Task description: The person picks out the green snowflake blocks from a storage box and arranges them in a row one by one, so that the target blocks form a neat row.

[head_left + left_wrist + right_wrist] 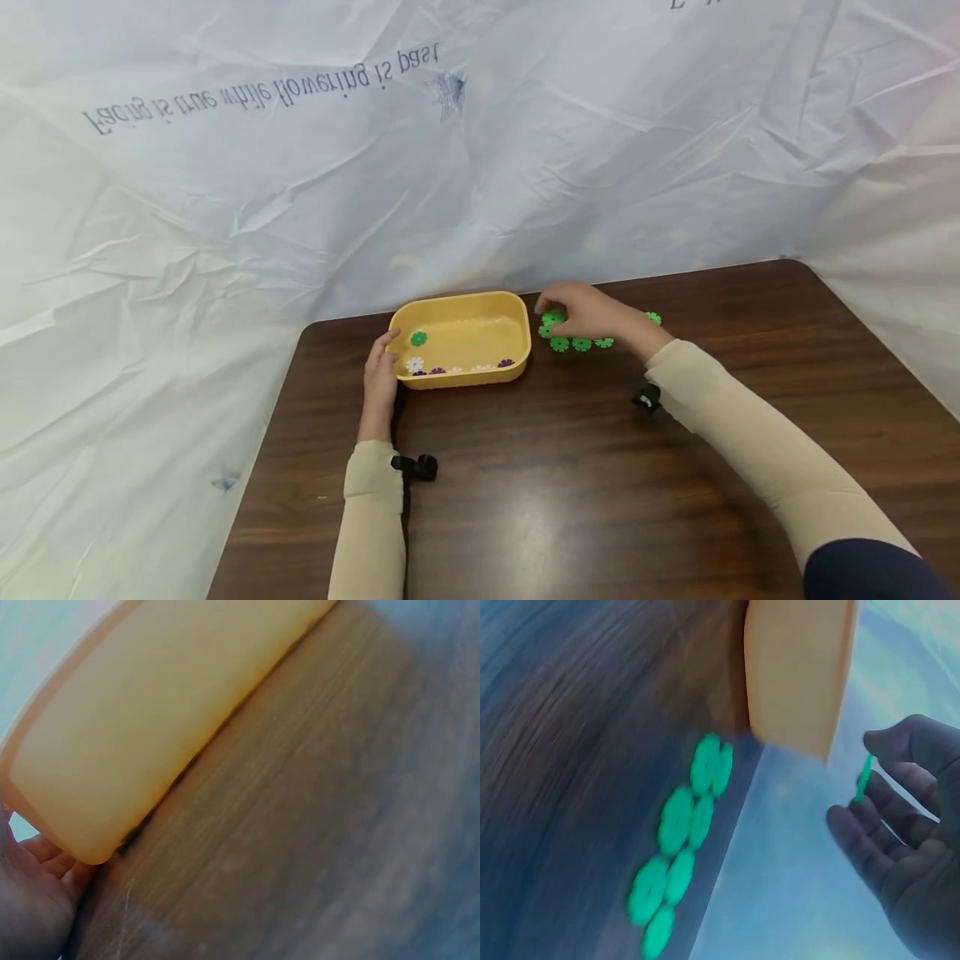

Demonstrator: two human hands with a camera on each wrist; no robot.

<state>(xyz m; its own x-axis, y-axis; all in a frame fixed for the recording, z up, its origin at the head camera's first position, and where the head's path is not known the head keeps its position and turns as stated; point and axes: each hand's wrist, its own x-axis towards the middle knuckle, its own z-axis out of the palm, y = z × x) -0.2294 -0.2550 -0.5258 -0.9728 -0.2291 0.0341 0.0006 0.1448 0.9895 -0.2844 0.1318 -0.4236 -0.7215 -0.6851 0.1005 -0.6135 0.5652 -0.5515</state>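
Observation:
A yellow plastic tray stands near the table's back edge. My left hand grips its left end, fingers at the rim; in the left wrist view the fingers lie against the outer end wall. In the tray are a green flower-shaped disc, a white one and several purple and white ones along the near wall. To the right of the tray, my right hand pinches a thin green flower disc between thumb and fingers, raised above the table. Below it lie several green flower discs in two rows.
The dark wood table has a white printed cloth hanging behind and at its sides. Black wrist cameras sit on both forearms, the left one close over the tabletop.

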